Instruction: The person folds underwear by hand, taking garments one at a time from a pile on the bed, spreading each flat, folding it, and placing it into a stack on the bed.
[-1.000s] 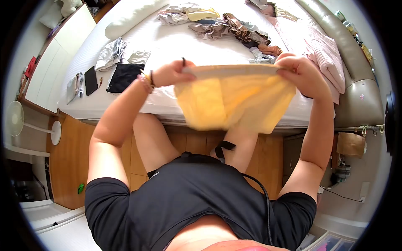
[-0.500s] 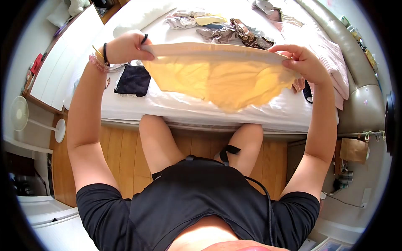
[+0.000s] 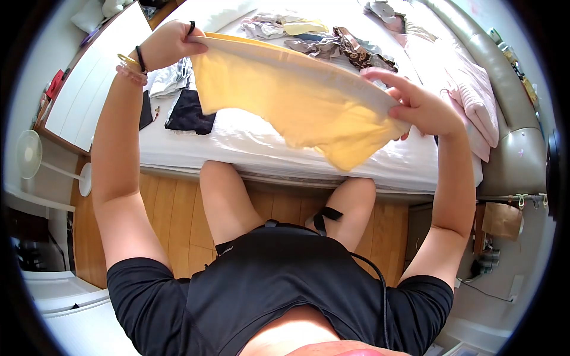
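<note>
Left hand (image 3: 169, 46): thumb and fingers pinched on one end of a waistband (image 3: 279, 53), dark band on a finger, bracelets at the wrist. Right hand (image 3: 424, 110): grasping the opposite end, thumb against the cloth, forefinger extended along the upper edge; set lower than the left. Between the two hands, one yellow garment (image 3: 267, 92), suspended above the bed (image 3: 255, 145), its waistband drawn across at a slant and its body hanging below in soft folds, lowest nearer the right hand. Handling, as judged: light, limp, thin knit, not fragile; the band probably elastic and the firmest part, the loose body apt to swing or crease; slipperiness cannot be told by eye. Best hold: the two ends of the band, pinched, as here. Beyond and below the left hand: one black folded cloth (image 3: 191, 114), one stack of pale folded clothes (image 3: 172, 82) with stripes, and a dark flat object (image 3: 145, 110) half hidden by the forearm. Farther out, ahead of both hands: one heap of crumpled clothes (image 3: 350, 50). Outward of the right hand: one pink quilt (image 3: 475, 110), bunched.
</note>
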Demonstrator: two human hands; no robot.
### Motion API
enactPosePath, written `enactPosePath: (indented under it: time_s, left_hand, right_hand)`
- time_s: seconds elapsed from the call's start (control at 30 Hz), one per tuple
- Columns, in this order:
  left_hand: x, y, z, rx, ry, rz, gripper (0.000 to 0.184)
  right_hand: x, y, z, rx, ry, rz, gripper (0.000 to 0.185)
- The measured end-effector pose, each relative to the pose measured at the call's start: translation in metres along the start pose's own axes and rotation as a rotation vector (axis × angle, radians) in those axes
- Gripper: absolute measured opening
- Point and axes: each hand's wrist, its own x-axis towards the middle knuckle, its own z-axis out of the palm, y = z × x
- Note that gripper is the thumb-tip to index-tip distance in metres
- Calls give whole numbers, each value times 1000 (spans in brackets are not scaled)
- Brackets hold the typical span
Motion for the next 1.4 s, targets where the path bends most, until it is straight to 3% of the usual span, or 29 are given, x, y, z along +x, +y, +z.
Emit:
enactPosePath:
  time_s: [0.07, 0.1, 0.2, 0.23, 0.27, 0.33, 0.4, 0.43, 0.53, 0.6, 0.67, 0.73, 0.77, 0.87, 0.93, 1.03, 1.07, 1.13, 1.17, 1.2, 1.27, 1.37, 1.4]
  left_hand:
    - [-3, 4, -2, -12, 16, 3, 12]
    - [-2, 4, -2, 22, 20, 18, 14]
    - [0, 24, 2, -97, 74, 124, 19]
    - [4, 42, 2, -66, 50, 142, 23]
    - [9, 61, 0, 73, 48, 175, 25]
    - [18, 99, 11, -3, 76, 152, 30]
    - [31, 117, 32, -158, 243, 204, 34]
    - [38, 125, 32, -173, 204, 229, 35]
    - [38, 149, 31, -621, 142, -18, 42]
    - [28, 168, 2, -582, -13, -146, 45]
    - [27, 166, 3, -652, -40, -96, 45]
    - [31, 149, 31, -830, 64, 132, 44]
    - [26, 148, 30, -973, -50, 248, 37]
    - [24, 112, 61, -1142, -258, 339, 28]
    - [19, 110, 78, -1130, -510, 265, 23]
    - [22, 115, 84, -859, -366, 215, 27]
    - [21, 122, 83, -792, -295, 220, 29]
    - [18, 139, 73, -591, -262, 294, 32]
    - [18, 144, 71, -487, -246, 332, 34]
    - [20, 146, 74, -509, -234, 341, 34]
    - [22, 146, 81, -556, -214, 357, 35]
    - [24, 131, 80, -555, -429, 296, 31]
    - [23, 124, 78, -540, -501, 267, 29]
  right_hand:
    - [1, 1, -1, 120, 77, 19, 69]
    - [2, 0, -7, 75, 9, 72, 64]
    - [17, 27, -3, -623, 149, -120, 54]
    - [26, 18, 4, -704, 270, -183, 48]
    - [35, 7, 8, -678, 331, -285, 47]
    - [58, -17, 18, -302, 269, -292, 49]
    - [70, -50, 32, -57, 319, -315, 48]
    - [73, -61, 37, 69, 342, -325, 48]
    - [90, -69, 31, 98, 365, -327, 41]
    - [91, -70, 27, 87, 388, -386, 37]
    - [97, -64, 24, 100, 391, -448, 37]
    - [88, -68, 16, 111, 338, -356, 35]
    - [83, -70, 9, 114, 309, -314, 34]
    - [70, -61, -13, 477, 31, -458, 28]
    - [64, -54, -26, 452, -165, -413, 26]
    - [48, -55, -14, 299, -331, -206, 35]
    - [50, -50, -1, 253, -328, -173, 41]
    - [50, -43, 25, 60, -118, -159, 49]
    - [54, -36, 32, -214, 56, -222, 55]
    - [54, -37, 40, -195, 159, -313, 54]
    - [54, -44, 37, 7, -18, -152, 44]
    - [60, -34, 27, 48, -243, 18, 33]
    - [60, -32, 23, 35, -183, -17, 31]
